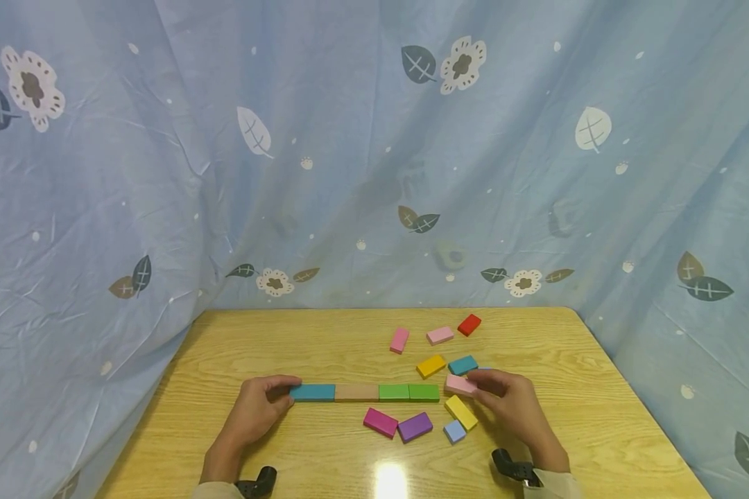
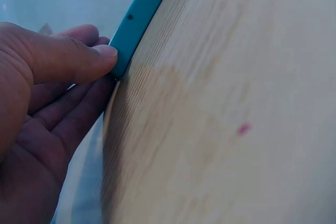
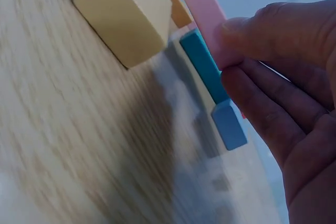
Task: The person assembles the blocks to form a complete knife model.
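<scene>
A row of blocks lies end to end across the table: a blue block, a tan block and two green blocks. My left hand pinches the left end of the blue block between thumb and fingers, as the left wrist view also shows. Just past the row's right end, my right hand grips a light pink block by its right end. In the right wrist view, that pink block is between thumb and fingers, above a yellow block and a teal block.
Behind lie a pink block, a pale pink block, a red block and an orange block. Nearer are a magenta block, a purple block and a small light blue block. A patterned curtain hangs behind.
</scene>
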`<act>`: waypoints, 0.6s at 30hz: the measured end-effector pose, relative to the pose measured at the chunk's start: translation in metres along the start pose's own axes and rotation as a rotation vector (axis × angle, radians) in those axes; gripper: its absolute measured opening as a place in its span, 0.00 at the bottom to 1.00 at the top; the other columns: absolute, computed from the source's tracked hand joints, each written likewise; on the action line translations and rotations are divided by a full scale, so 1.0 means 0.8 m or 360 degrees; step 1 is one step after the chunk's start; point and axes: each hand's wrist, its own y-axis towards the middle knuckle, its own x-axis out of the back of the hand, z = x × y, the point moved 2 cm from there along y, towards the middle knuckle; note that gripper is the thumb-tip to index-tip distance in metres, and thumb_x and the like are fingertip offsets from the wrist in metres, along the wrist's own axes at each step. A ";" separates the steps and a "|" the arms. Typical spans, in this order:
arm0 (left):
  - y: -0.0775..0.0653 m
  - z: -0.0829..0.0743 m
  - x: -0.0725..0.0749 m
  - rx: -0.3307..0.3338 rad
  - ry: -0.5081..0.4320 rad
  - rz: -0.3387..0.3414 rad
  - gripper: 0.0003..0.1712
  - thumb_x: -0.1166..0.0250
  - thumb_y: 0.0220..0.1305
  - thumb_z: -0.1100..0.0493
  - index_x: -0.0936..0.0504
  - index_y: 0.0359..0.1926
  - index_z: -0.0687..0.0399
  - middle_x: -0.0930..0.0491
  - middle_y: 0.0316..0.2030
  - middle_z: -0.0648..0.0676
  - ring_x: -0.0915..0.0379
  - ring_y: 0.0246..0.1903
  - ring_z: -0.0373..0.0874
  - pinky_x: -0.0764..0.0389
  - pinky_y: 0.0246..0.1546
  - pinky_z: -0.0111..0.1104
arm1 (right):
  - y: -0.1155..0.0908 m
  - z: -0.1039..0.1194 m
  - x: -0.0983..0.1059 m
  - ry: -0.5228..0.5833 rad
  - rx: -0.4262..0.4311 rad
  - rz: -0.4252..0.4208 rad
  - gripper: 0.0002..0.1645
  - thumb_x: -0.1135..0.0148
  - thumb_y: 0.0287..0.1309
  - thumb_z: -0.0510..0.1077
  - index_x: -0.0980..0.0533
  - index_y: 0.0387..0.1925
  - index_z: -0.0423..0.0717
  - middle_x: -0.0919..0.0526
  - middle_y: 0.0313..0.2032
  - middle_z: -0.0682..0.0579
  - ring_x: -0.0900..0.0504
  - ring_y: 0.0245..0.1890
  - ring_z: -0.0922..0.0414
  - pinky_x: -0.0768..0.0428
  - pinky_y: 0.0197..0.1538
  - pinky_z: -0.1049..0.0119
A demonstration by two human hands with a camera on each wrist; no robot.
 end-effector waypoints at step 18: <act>-0.001 -0.004 0.001 0.0024 -0.0001 -0.0001 0.22 0.25 0.66 0.72 0.07 0.55 0.47 0.08 0.54 0.51 0.12 0.60 0.53 0.11 0.61 0.44 | 0.012 -0.008 -0.013 -0.0027 -0.0136 0.0075 0.17 0.23 0.62 0.31 0.09 0.51 0.46 0.06 0.50 0.48 0.06 0.49 0.53 0.10 0.49 0.74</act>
